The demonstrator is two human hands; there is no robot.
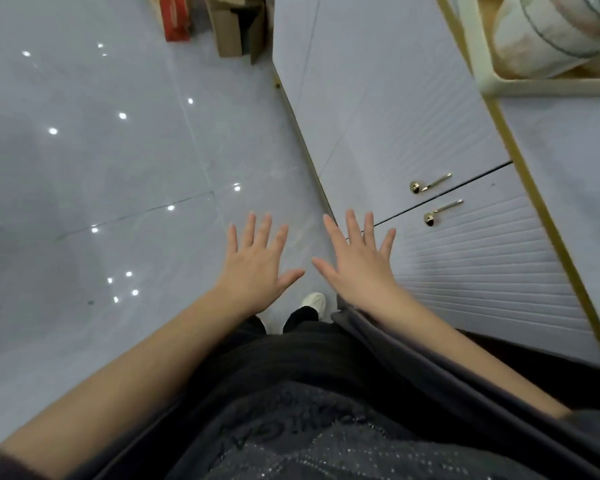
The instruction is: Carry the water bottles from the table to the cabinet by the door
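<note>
I look down at a glossy grey tiled floor with both arms stretched forward. My left hand (pixel 257 259) is spread flat, palm down, fingers straight, holding nothing. My right hand (pixel 355 259) is spread the same way beside it, empty, hovering in front of the white cabinet (pixel 465 258). The cabinet has ribbed white doors, a gold trim edge and two gold handles (pixel 430 183) near where the doors meet. No water bottle or table is in view.
Cardboard boxes (pixel 236 26) and a red box (pixel 177 15) stand on the floor at the top, by the cabinet's far end. A cream tray (pixel 548 86) with a rolled bundle sits on the cabinet top. My white shoe (pixel 314 301) shows below the hands.
</note>
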